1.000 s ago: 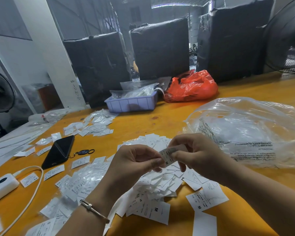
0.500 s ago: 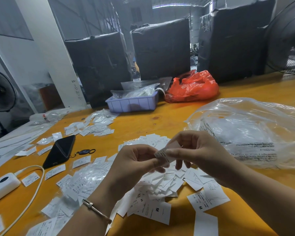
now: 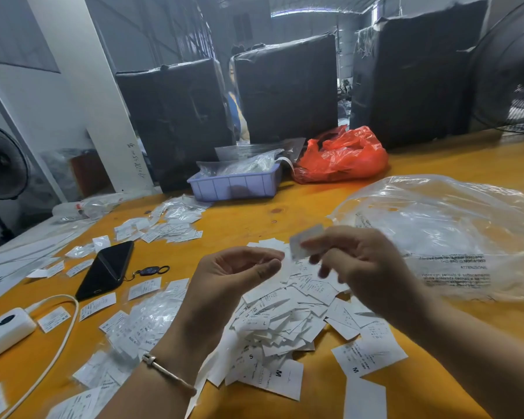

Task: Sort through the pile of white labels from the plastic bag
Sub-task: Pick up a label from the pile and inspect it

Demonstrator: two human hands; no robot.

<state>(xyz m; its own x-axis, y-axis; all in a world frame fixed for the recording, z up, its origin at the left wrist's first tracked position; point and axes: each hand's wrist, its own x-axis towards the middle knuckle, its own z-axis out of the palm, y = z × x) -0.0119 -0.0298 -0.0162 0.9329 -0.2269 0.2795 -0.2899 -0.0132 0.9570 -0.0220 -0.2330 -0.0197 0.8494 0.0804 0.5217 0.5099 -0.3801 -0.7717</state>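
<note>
A heap of white labels [image 3: 288, 316] lies on the orange table [image 3: 254, 225] right below my hands. My right hand [image 3: 357, 267] pinches a single white label [image 3: 304, 243] between thumb and fingers and holds it above the heap; the hand is blurred. My left hand [image 3: 233, 276] hovers just left of that label with loosely curled fingers and nothing in it. The clear plastic bag [image 3: 448, 234] with printed text lies crumpled to the right of the heap.
More labels lie scattered at left [image 3: 139, 328] and farther back [image 3: 167, 228]. A black phone [image 3: 106, 269] with a key fob, a white power bank [image 3: 3, 331] with cable, a lilac tray [image 3: 236, 184] and a red bag [image 3: 342, 157] are on the table. Black wrapped bales stand behind.
Both hands held one label together before. Now my left hand has let go and my right hand has lifted the label up and to the right.
</note>
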